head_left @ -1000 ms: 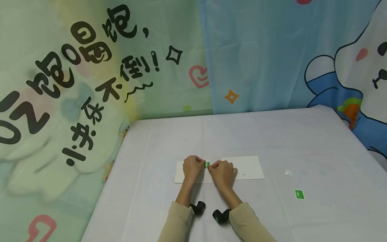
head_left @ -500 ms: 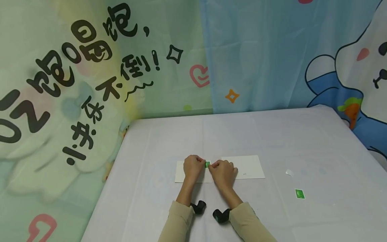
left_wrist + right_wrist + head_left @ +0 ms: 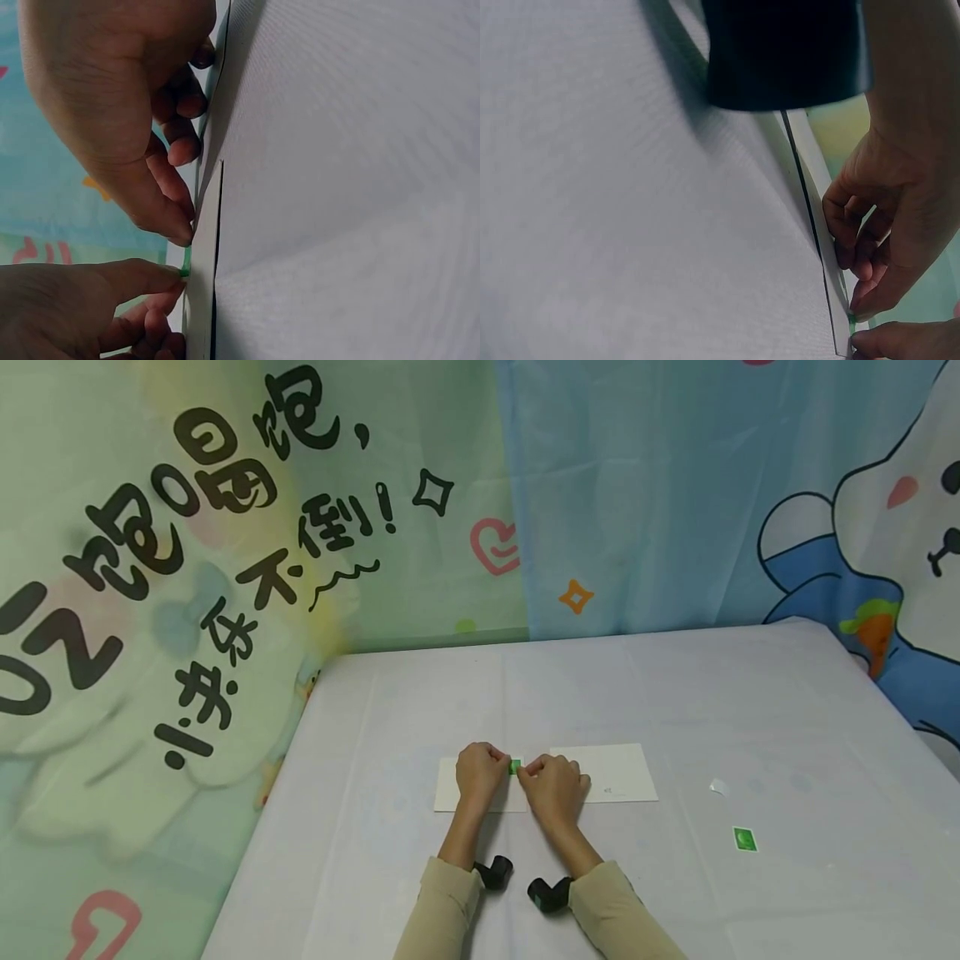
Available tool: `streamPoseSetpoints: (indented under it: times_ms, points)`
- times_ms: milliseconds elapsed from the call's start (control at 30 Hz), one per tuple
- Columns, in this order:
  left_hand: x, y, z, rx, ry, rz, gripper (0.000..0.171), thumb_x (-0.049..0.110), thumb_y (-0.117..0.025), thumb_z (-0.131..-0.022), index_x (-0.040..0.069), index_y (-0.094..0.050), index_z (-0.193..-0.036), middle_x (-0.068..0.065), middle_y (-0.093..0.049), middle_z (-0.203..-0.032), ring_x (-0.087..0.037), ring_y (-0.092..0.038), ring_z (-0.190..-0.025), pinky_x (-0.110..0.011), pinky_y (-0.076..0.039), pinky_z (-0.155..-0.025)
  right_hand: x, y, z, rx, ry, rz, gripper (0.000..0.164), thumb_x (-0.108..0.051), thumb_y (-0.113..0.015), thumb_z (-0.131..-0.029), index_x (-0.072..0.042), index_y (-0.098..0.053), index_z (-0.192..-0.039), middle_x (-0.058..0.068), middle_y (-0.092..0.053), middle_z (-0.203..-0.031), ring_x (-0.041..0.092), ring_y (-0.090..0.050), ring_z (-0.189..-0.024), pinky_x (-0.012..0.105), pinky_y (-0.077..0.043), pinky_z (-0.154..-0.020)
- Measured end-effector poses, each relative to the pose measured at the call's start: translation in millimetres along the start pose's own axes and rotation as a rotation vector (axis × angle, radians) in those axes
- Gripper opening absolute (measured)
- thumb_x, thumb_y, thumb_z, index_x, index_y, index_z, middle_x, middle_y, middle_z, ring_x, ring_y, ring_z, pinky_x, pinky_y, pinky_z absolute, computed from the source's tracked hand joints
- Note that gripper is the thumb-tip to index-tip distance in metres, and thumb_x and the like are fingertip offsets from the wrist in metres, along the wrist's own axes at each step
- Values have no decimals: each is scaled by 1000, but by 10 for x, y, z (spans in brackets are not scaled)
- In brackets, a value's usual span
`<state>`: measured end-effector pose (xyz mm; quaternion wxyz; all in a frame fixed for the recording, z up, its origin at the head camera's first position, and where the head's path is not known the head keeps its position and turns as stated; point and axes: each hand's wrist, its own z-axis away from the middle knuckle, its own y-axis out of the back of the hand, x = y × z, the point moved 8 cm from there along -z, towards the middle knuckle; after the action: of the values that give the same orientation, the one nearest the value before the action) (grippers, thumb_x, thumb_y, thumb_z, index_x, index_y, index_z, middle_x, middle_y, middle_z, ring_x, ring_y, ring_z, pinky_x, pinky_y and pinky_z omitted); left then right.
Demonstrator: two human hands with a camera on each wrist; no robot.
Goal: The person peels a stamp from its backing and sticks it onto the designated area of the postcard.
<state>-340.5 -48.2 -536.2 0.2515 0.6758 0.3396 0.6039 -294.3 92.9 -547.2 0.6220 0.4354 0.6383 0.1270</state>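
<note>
Thumb and forefinger of my left hand (image 3: 480, 777) pinch the left edge of a small green sticker (image 3: 514, 767) with a pale border. At its right edge, the fingertips of my right hand (image 3: 553, 785) pinch it too. Under both hands lies a white card (image 3: 446, 789), flat on the table and partly covered by my left hand. From the left wrist view, the green sticker (image 3: 185, 264) shows as a thin sliver right at the card's surface, between the two hands' fingertips. In the right wrist view only a bit of green is visible between the fingers.
A second white card (image 3: 618, 774) with a small printed mark lies to the right, partly behind my right hand. Farther right are another green sticker (image 3: 745, 839) and a small whitish scrap (image 3: 718, 787). White cloth (image 3: 600, 693) covers the table; printed curtains stand behind and left.
Almost nothing differs. Both hands stay at the sticker over the card, and the view has shifted very slightly.
</note>
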Motion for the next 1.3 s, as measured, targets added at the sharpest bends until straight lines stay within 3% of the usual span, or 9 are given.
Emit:
streamPoseSetpoints:
  times_ms: [400, 933, 1300]
  points:
    - [-24, -13, 4, 10, 0, -15, 13, 9, -71, -70, 9, -65, -59, 2, -57, -57, -11, -48, -49, -23, -38, -44, 4, -13, 27, 5, 8, 1, 17, -25, -77, -73, -11, -68, -68, 6, -60, -71, 28, -50, -71, 45, -31, -70]
    - [-54, -12, -12, 7, 29, 48, 19, 15, -76, -73, 8, -62, -63, 3, -52, -53, -11, -45, -47, -23, -34, -43, -17, 22, 11, 9, 31, 7, 19, -26, -77, -73, -11, -67, -68, 6, -59, -70, 27, -49, -71, 44, -31, -69]
    - [-90, 3, -17, 30, 50, 24, 22, 19, -80, -70, 11, -60, -66, 4, -50, -55, -11, -46, -48, -26, -34, -43, -9, 7, 13, 10, 52, 13, 20, -26, -77, -75, -11, -67, -70, 5, -57, -70, 26, -48, -70, 44, -31, -69]
